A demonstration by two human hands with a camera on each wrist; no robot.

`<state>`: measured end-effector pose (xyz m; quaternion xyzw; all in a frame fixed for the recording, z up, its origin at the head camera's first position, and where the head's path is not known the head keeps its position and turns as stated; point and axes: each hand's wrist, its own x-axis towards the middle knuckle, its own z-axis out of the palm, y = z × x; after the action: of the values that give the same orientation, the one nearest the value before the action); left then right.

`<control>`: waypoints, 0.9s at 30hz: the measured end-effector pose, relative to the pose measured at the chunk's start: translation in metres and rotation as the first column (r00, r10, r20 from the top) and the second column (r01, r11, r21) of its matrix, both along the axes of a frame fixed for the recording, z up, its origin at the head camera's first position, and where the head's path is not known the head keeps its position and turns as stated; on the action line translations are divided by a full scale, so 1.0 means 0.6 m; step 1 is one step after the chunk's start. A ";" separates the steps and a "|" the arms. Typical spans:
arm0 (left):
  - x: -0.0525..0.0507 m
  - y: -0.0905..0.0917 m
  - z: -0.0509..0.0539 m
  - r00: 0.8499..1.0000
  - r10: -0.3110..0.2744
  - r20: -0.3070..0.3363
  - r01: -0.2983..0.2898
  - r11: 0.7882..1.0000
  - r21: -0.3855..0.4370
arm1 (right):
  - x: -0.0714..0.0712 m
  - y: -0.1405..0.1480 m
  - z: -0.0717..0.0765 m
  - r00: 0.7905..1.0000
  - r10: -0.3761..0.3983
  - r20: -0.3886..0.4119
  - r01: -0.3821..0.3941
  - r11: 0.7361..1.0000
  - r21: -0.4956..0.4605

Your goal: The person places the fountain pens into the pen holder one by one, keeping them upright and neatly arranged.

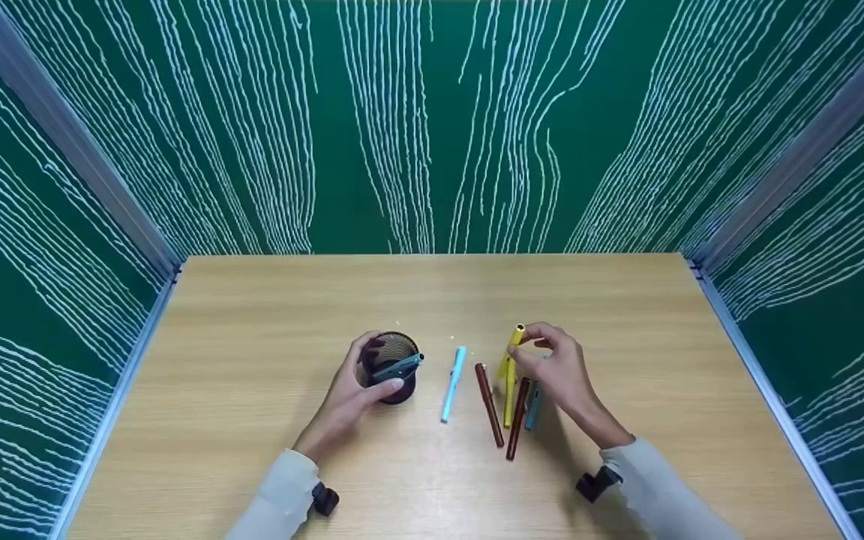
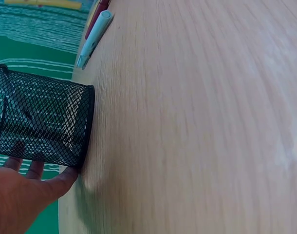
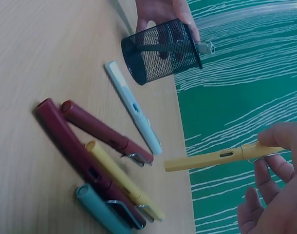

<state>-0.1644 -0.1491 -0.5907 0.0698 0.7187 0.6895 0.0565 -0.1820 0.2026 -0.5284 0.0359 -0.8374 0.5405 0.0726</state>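
My left hand [image 1: 347, 394] grips a black mesh pen cup [image 2: 46, 117], thumb over the near side and fingers round the far side. A teal pen [image 1: 400, 366] leans inside the cup, its end past the rim. My right hand [image 1: 558, 367] pinches a yellow pen [image 3: 207, 158] near its clip, holding it above the table. Under that hand lie a second yellow pen [image 3: 120, 176], two dark red pens [image 3: 65, 141] and a teal pen [image 3: 101, 209], close together. A light blue pen [image 1: 453, 384] lies between the cup and this group.
The wooden table [image 1: 289, 300] carries all the pens. Green panels [image 1: 447, 135] with white wavy lines stand at the back and both sides, with metal posts [image 1: 94, 142] at the corners. Each sleeve has a small black device [image 1: 325, 499] at the wrist.
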 end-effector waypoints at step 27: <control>-0.001 0.000 -0.003 1.000 -0.021 0.000 0.021 0.998 0.061 | -0.018 -0.076 0.038 0.997 0.074 0.022 -0.072 0.995 -0.066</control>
<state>-0.1648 -0.1489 -0.5924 0.0786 0.6964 0.7106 0.0617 -0.1927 0.1568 -0.5058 0.0575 -0.8184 0.5701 0.0438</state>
